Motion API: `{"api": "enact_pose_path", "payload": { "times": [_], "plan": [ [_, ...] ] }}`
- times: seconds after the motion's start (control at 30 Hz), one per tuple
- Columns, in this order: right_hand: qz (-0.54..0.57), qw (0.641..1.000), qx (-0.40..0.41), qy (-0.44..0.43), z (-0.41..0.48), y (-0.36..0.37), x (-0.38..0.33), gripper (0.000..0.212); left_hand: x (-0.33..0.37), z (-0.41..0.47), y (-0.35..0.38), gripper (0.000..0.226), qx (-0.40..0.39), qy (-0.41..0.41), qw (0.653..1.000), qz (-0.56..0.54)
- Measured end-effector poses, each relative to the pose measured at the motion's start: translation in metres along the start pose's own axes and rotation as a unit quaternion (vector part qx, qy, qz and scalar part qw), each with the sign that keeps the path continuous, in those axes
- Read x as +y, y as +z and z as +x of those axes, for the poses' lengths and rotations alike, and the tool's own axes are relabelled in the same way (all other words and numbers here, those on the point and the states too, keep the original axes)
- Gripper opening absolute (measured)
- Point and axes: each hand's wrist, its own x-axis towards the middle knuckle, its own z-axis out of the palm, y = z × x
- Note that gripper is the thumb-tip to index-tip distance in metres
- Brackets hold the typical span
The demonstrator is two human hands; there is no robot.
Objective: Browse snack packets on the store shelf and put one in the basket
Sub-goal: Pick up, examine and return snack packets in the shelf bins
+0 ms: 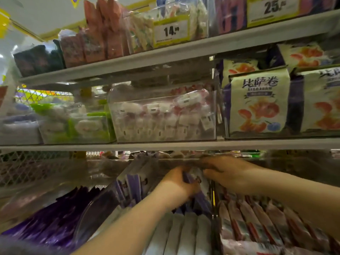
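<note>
Both my hands reach into the lowest shelf, into a clear bin of purple-and-white snack packets point(184, 229) standing on edge. My left hand point(176, 183) has its fingers curled round the top of one purple packet point(191, 178) at the back of the row. My right hand point(226, 171) is just right of it, with fingers bent onto the same packets; blur hides the exact hold. No basket is in view.
Dark purple packets point(53, 221) lie left of the bin and pink-red packets point(263, 223) right of it. The shelf edge point(165, 145) runs just above my hands. Above sit clear bins of small sweets point(161, 116), cream bags point(257, 105) and price tags point(171, 32).
</note>
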Motion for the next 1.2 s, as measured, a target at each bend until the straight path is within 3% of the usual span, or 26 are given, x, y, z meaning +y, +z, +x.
{"api": "enact_pose_path", "payload": {
  "times": [0.13,0.23,0.37,0.47,0.6,0.67,0.77,0.9,1.0,1.2],
  "plan": [
    [0.021,0.998,-0.046,-0.038,0.015,0.005,-0.001,0.040,0.002,0.010,0.006,0.037,-0.056,0.083,0.990,0.102],
    [0.003,0.996,-0.074,-0.056,0.021,0.008,0.003,0.049,-0.005,0.009,0.000,0.021,-0.123,0.085,0.979,0.139],
    [0.007,0.996,-0.071,-0.051,0.028,0.016,0.009,0.035,-0.022,0.005,-0.009,0.010,-0.194,0.101,0.946,0.241],
    [-0.025,0.998,-0.046,-0.025,0.034,0.019,0.013,0.038,-0.027,0.005,-0.011,0.021,-0.182,0.122,0.918,0.330],
    [-0.072,0.997,-0.039,0.011,0.043,0.020,0.010,0.038,-0.021,0.008,-0.012,0.023,-0.158,0.102,0.913,0.363],
    [-0.088,0.994,-0.054,0.019,0.046,0.021,0.008,0.038,-0.017,0.009,-0.012,0.020,-0.142,0.081,0.912,0.375],
    [-0.106,0.993,-0.056,0.013,0.047,0.019,0.005,0.035,-0.007,0.006,-0.006,0.030,-0.177,0.024,0.904,0.389],
    [-0.099,0.995,-0.032,0.002,0.040,0.017,0.005,0.040,0.002,0.003,0.008,0.018,-0.148,0.021,0.889,0.433],
    [-0.086,0.996,-0.012,-0.002,0.036,0.018,0.006,0.037,-0.001,0.003,0.012,0.028,-0.116,0.030,0.879,0.462],
    [-0.062,0.998,-0.013,0.013,0.034,0.019,0.003,0.023,-0.004,0.009,0.014,0.025,-0.124,0.018,0.868,0.480]
  ]
}}
